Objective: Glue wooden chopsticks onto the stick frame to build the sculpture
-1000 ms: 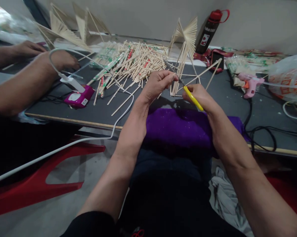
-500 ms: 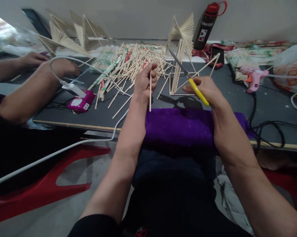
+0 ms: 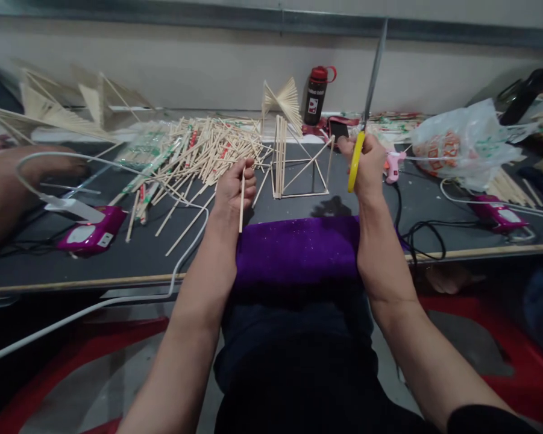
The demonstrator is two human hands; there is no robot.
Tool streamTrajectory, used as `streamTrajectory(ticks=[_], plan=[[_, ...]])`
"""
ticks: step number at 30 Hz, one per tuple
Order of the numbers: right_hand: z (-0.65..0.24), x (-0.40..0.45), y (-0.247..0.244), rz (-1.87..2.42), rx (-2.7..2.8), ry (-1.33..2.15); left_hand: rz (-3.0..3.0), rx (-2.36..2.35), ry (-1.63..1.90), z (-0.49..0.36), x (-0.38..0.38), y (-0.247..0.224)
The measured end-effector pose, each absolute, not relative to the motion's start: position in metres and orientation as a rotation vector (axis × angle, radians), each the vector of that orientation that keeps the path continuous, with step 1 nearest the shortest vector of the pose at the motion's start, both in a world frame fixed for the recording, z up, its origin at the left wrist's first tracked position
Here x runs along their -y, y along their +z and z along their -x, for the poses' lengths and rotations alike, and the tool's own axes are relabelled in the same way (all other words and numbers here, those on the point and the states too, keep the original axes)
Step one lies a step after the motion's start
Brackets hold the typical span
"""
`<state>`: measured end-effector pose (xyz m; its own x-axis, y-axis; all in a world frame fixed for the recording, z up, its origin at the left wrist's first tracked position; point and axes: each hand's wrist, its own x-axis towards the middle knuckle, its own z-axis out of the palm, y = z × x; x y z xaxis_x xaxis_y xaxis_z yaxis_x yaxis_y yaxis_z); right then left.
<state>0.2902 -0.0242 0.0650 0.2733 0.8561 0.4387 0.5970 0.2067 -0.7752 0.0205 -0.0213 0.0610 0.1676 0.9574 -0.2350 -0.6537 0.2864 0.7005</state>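
My left hand [image 3: 235,187] is closed around a thin wooden stick [image 3: 241,205], which points down over the purple cloth [image 3: 298,244] at the table edge. Raised on the right, my right hand [image 3: 368,161] grips scissors by the yellow handle [image 3: 355,161], their blades upward. Between my hands stands a frame of sticks [image 3: 305,194] with several upright sticks [image 3: 280,157] at its left side. A large pile of loose sticks [image 3: 212,141] lies behind my left hand. Beyond the frame is a twisted stick model [image 3: 285,103].
A dark bottle [image 3: 315,99] with a red lid stands near the wall. On the right are a pink glue gun [image 3: 394,164], a plastic bag [image 3: 452,141] and black cables. Another person's arm [image 3: 31,181] and a purple power adapter [image 3: 90,232] are at left, with a white cable crossing.
The view has shifted, showing more of the right side. My right hand has lifted and turned the scissors from leaning left to nearly upright. My left hand still holds the stick.
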Motion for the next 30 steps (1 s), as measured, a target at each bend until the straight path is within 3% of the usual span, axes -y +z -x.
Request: streamTrajectory(ticks=[4,10,19,25,30], plan=[[-0.334,0.021,0.069,2.088,1.364,-0.041,-0.516,-0.782,1.218,-0.022,0.022,0.062],[-0.353,0.020,0.057,2.450,1.501,0.027,-0.537,-0.756,1.229,-0.021,0.023,0.063],[-0.345,0.032,0.043,2.453,1.621,0.002,-0.588,-0.781,1.224,-0.026,0.029,0.069],[-0.389,0.006,0.097,2.334,1.760,-0.267,-0.579,-0.813,1.199,-0.027,0.030,0.070],[-0.436,-0.058,0.135,2.476,1.852,-0.228,-0.613,-0.851,1.201,-0.029,0.030,0.065]])
